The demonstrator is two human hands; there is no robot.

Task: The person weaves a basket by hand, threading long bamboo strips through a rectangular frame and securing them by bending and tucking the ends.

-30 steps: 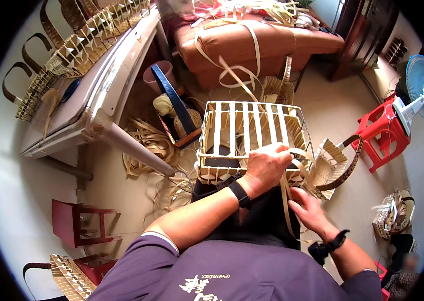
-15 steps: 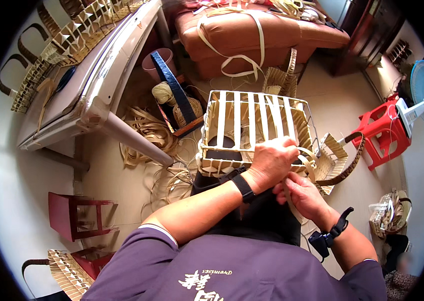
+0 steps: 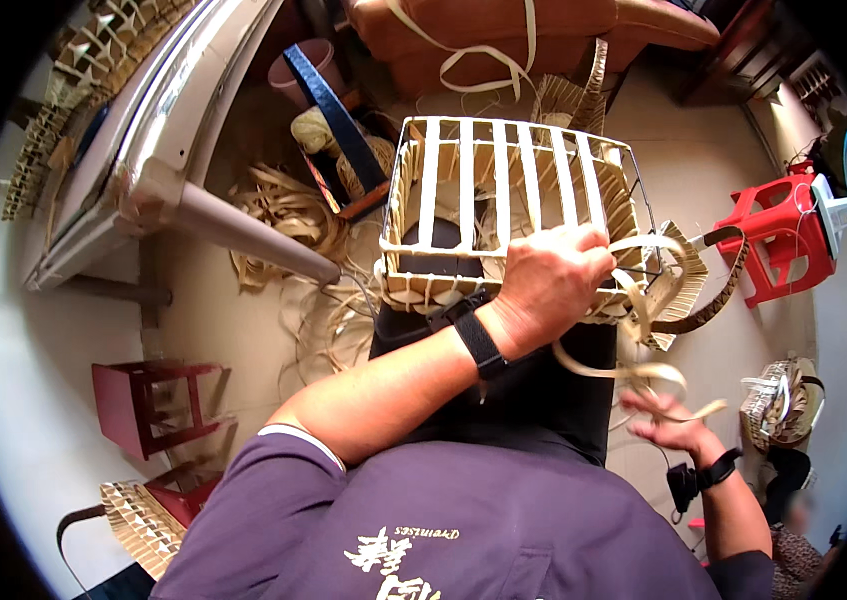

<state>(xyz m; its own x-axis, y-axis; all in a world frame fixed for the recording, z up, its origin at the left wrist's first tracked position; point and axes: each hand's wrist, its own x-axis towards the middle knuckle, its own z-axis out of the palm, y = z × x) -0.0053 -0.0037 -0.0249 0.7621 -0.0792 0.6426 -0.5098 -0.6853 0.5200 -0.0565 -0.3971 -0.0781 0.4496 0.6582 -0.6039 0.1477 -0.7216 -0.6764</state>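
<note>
L hand (image 3: 555,280) clenches its fingers on the near rim, likely best hold, of a light-looking, stiff-framed basket (image 3: 500,185) on the person's lap (image 3: 543,400), R hand (image 3: 675,428) too blurred to tell its grip, beside a prob. pliable strip (image 3: 633,372), w/ small handled basket (image 3: 685,264) just R, floor (image 3: 715,375) beyond & edge of a surface (image 3: 188,100) well L.

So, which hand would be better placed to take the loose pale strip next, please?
Likely the right hand: blurred but close to the loose pale strip; the left hand is at the near edge of the slatted basket.
</note>
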